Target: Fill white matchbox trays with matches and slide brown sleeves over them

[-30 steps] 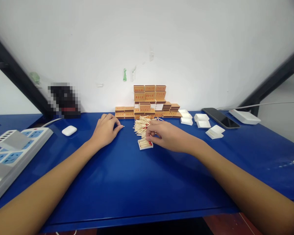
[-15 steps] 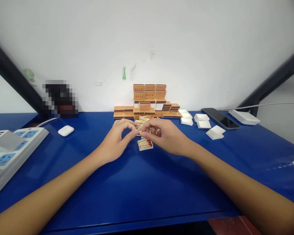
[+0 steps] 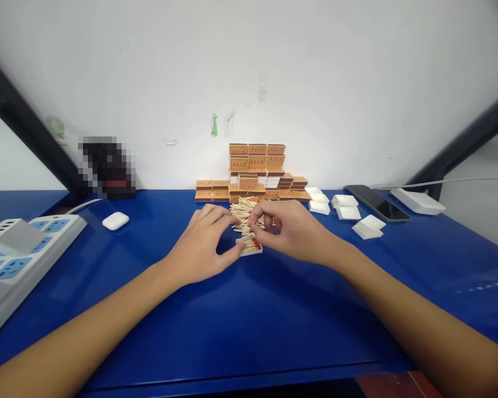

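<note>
A small white tray of red-tipped matches (image 3: pixel 251 247) lies on the blue table (image 3: pixel 240 320) in front of a loose pile of matches (image 3: pixel 244 210). My left hand (image 3: pixel 205 243) grips the tray's left end between thumb and fingers. My right hand (image 3: pixel 288 229) hovers over the tray and the pile, fingers pinched on matches. Behind the pile, orange matchboxes (image 3: pixel 255 166) are stacked against the wall.
Several empty white trays (image 3: pixel 344 207) lie to the right, with a black phone (image 3: pixel 375 202) and a white box (image 3: pixel 417 200) beyond. A white earbud case (image 3: pixel 115 220) and a large power strip (image 3: pixel 16 249) sit on the left. Black frame bars slant at both sides.
My left hand came from the left to the tray, met my right hand above it, then dropped to grip the tray's left end. My right hand stayed over the matches.
</note>
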A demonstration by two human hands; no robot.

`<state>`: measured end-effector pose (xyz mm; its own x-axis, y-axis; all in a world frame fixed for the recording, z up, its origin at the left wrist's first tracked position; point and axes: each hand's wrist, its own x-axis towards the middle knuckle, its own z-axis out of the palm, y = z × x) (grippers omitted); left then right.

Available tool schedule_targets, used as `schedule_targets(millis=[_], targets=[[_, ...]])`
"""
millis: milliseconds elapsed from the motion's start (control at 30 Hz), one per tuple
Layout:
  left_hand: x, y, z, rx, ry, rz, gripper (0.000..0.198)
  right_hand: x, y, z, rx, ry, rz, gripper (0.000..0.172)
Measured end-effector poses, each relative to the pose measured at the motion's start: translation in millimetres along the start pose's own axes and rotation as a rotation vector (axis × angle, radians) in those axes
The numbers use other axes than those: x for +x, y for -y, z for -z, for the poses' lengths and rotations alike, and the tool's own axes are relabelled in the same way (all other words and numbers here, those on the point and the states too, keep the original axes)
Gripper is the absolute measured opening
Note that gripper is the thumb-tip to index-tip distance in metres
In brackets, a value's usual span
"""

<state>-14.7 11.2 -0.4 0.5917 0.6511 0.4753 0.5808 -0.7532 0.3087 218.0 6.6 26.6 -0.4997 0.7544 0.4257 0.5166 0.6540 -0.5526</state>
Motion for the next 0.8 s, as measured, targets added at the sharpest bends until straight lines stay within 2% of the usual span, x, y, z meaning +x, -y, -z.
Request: schedule_targets(millis=[133, 333, 467, 667, 800], targets=[[-2.7, -0.4, -4.5, 0.060, 0.076, -0.021, 0.039, -0.4, -2.0, -3.6, -0.105, 0.080, 0.054, 0.014], [-3.2, 3.2, -8.9, 0.060, 0.116, -0.019, 0.033, -1.8, -11.0, -16.2, -0.147, 0.158, 0.143, 0.015], [-2.9, 4.3, -8.8, 0.061, 0.123, -0.024, 0.032, -1.7, -14.8, -15.1, -0.191, 0.226, 0.137, 0.016], [-2.5, 2.6, -5.4, 0.047, 0.099, -0.038, 0.031, 2.3, -18.0, 5.8, -0.334, 0.143, 0.069, 0.013], [-3.0, 1.8, -5.3, 0.019, 0.089, -0.051, 0.030, 4.8, -18.9, 14.8, -0.265, 0.086, 0.007, 0.009]])
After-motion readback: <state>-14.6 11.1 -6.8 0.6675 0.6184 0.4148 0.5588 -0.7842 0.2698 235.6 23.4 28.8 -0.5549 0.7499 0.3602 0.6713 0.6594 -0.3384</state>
